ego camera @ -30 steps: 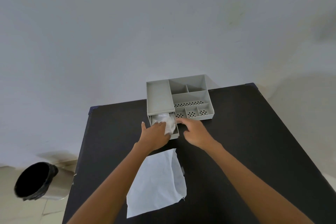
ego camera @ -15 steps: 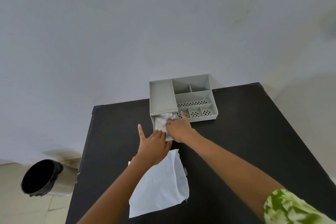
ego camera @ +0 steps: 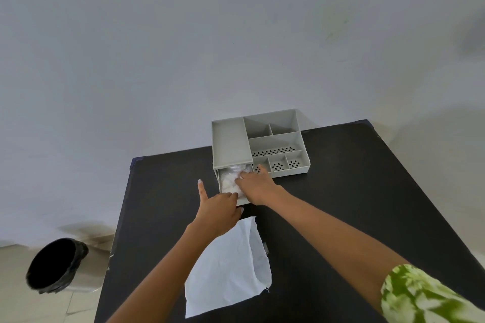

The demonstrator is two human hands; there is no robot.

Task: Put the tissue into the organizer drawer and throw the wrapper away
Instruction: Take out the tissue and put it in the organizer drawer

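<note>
Black counter (ego camera: 341,204) set against a pale wall, grey organizer (ego camera: 259,144) at its far edge. Drawer (ego camera: 220,186) pulled partly out from the organizer's left side, under the flat lid section. Crumpled white tissue (ego camera: 228,180) lying inside the drawer, filling most of the part on show.

Right hand (ego camera: 256,186) palm down over the drawer, fingers spread flat and pressing on the tissue's right side; grip open, nothing clasped. One fingertip reaching the perforated front compartment of the organizer. Green-and-white patterned sleeve (ego camera: 430,296) at the lower right corner.

Left hand (ego camera: 219,208) at the drawer's near front edge, fingers curled loosely against it, thumb (ego camera: 201,189) sticking straight up and clear of the drawer. Hard to tell whether those fingers pinch the drawer front or merely rest on it.

White wrapper (ego camera: 228,273) flat on the counter, near side of the drawer, partly under the left wrist, its top edge just beside the left hand.

Bin (ego camera: 56,265) with black liner on the floor, left of the counter, well apart from the wrapper, mouth tilted toward the camera.
</note>
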